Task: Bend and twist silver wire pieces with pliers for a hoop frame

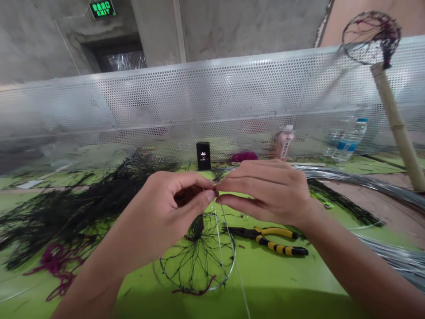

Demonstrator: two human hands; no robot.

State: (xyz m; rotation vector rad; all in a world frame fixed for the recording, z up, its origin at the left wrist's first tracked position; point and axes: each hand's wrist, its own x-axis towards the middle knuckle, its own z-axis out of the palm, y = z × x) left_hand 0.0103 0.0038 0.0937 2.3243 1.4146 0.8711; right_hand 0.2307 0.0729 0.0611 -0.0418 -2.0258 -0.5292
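My left hand [172,199] and my right hand [265,188] meet fingertip to fingertip above a green table [282,283]. Both are closed in a pinch on a thin pale string [219,230] that hangs down from between them. Under the hands lies a round wire hoop [199,259] strung with black netting, a bit of magenta cord at its lower edge. Yellow-and-black pliers [272,239] lie on the table just right of the hoop, below my right wrist.
A heap of black netting [76,208] and magenta cord [56,266] fills the left. Coiled steel wire [381,186] runs along the right. A perforated metal screen [212,106] stands behind, with a phone [203,156], two bottles [284,142] and a bamboo-handled net [395,115].
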